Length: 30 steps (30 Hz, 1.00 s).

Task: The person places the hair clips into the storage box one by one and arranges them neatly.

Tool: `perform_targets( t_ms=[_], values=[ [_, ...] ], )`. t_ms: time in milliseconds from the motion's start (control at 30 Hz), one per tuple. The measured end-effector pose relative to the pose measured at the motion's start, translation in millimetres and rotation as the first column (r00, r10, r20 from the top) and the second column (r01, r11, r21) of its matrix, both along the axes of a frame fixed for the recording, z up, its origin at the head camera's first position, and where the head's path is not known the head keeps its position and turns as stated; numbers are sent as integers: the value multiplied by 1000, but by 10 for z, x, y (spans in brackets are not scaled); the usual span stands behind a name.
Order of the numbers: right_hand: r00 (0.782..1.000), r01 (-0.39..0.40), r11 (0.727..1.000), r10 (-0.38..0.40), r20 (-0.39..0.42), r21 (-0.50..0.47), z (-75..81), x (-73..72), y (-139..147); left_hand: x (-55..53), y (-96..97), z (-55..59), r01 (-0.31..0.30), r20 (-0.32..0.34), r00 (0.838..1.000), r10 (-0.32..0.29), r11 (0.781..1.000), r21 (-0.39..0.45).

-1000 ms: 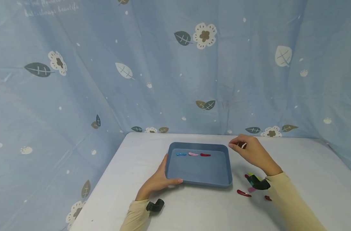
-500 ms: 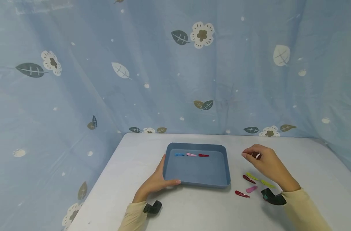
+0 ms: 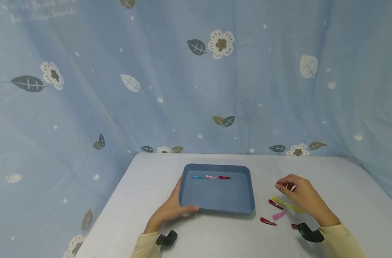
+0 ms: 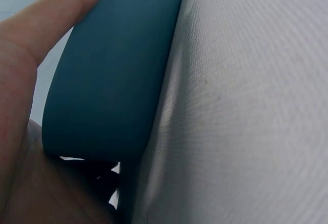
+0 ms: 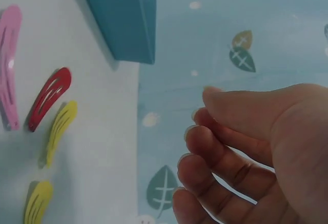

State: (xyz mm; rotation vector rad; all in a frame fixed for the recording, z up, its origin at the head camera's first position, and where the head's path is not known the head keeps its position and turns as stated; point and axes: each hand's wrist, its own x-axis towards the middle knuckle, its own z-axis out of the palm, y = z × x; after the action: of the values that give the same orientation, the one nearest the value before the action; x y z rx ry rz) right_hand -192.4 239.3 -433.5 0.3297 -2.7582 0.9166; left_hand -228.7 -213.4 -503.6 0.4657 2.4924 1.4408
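Observation:
A blue-grey tray [image 3: 216, 195] lies on the table, with a blue hair clip [image 3: 197, 177], a light pink hair clip [image 3: 211, 177] and a red hair clip [image 3: 224, 177] in a row near its back. My left hand [image 3: 170, 208] grips its front left corner, thumb along the front wall [image 4: 110, 80]. Above the loose clips on the right, my right hand [image 3: 300, 193] hovers with loosely bent fingers, holding nothing visible. Below it lie two yellow-green hair clips [image 5: 61, 131], a pink hair clip [image 3: 278, 215] and dark red hair clips [image 3: 268, 221].
Another red clip [image 3: 294, 226] is partly hidden by the right wrist's black camera mount [image 3: 310, 233]. The white table [image 3: 221, 236] meets a blue patterned curtain [image 3: 173, 89] at its back and left.
My right hand has moved away from the tray's right edge, rightward and toward the front, over the loose clips. The left hand stays on the tray. The head view has shifted slightly.

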Motion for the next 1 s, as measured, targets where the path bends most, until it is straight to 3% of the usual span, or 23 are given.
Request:
perform_targets(
  t_ms=[233,367,600,1000],
  values=[
    [998,47,998,-49,44,41,-44,48,88,15,36,25,7,8,1000,-7,1000,8],
    [998,35,998,-38,59,54,-89,40,135,31,22,21,-23,24,999,24,1000,-15],
    [993,17,997,-26,116,74,-158,10,181,61,-9,75,-3,17,1000,2,1000,7],
    [977,7,995,-27,210,99,-239,-20,215,25,-12,41,6,-2,1000,-6,1000,12]
  ],
)
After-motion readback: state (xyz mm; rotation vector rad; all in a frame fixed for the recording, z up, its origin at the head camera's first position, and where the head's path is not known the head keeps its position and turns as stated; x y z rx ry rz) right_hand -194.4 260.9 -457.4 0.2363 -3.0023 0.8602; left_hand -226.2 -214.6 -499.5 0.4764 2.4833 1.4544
